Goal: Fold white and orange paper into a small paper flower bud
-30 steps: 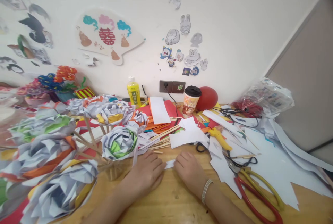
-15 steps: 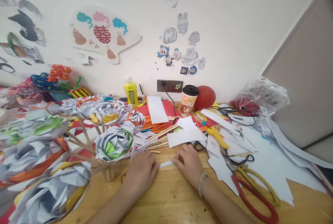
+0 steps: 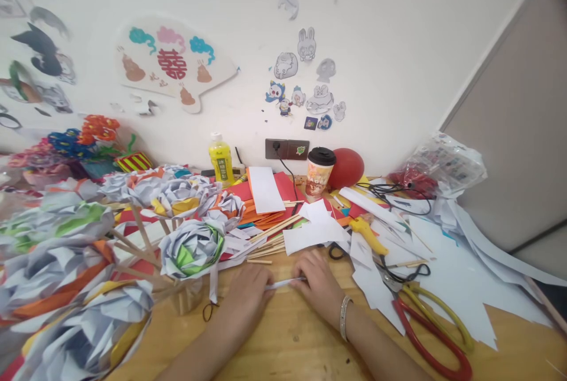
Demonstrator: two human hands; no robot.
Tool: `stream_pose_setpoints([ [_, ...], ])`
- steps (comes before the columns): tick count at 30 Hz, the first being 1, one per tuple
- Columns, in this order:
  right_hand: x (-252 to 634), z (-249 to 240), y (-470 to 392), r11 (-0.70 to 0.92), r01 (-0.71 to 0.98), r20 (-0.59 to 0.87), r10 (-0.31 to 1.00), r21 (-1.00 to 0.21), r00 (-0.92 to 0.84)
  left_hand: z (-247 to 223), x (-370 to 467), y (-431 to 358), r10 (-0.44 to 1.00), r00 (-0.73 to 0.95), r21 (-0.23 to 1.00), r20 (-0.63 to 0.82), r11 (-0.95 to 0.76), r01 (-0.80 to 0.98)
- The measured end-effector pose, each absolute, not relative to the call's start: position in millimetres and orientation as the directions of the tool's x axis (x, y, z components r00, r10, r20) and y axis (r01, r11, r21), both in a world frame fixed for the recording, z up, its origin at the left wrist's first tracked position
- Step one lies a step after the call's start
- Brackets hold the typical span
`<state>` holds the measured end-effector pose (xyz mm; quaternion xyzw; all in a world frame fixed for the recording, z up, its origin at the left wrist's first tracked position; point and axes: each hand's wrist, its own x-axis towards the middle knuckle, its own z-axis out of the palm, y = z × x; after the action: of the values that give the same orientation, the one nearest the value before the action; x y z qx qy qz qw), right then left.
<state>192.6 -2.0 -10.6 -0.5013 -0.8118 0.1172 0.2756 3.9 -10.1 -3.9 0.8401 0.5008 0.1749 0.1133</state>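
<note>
A narrow white paper strip (image 3: 284,283) stretches between my two hands, low over the wooden tabletop. My left hand (image 3: 248,292) is closed on its left end, with the fingers curled and partly hidden. On the other end my right hand (image 3: 315,280), with bracelets at the wrist, pinches the strip between thumb and fingers. A paper flower (image 3: 192,248) in white and green stands left of my left hand, a strip of paper hanging below it. Beyond my hands lie thin wooden sticks (image 3: 270,245) and a white paper piece (image 3: 310,237).
More paper flowers (image 3: 84,322) crowd the left side. Large scissors (image 3: 436,334) and a yellow glue gun (image 3: 368,234) lie on the right among white paper sheets (image 3: 443,274). A lidded cup (image 3: 319,173), a red balloon (image 3: 348,168) and a yellow drink bottle (image 3: 221,159) stand by the wall.
The strip now looks thinner and more edge-on between my hands. My left hand has shifted slightly right and down. The camera view has tilted a little.
</note>
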Motion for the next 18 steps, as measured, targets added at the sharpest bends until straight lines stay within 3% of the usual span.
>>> stream_pose_setpoints([
  [5, 188, -11, -8, 0.599, 0.698, 0.409, 0.793, -0.392, -0.451, 0, 5, -13, 0.794, 0.557, 0.221, 0.244, -0.605, 0.765],
  [10, 186, -12, -14, 0.731, 0.639, 0.456, 0.666, -0.239, -0.591, 7, 8, -14, 0.701, 0.648, 0.062, 0.299, -0.692, 0.719],
  [14, 194, -8, -12, 0.762, 0.567, 0.424, 0.646, -0.313, -0.634, 2, 4, -16, 0.713, 0.635, 0.021, 0.298, -0.67, 0.742],
  [18, 204, 1, -10, 0.708, 0.546, 0.29, 0.693, -0.449, -0.66, 1, -2, -17, 0.739, 0.617, 0.059, 0.269, -0.652, 0.756],
])
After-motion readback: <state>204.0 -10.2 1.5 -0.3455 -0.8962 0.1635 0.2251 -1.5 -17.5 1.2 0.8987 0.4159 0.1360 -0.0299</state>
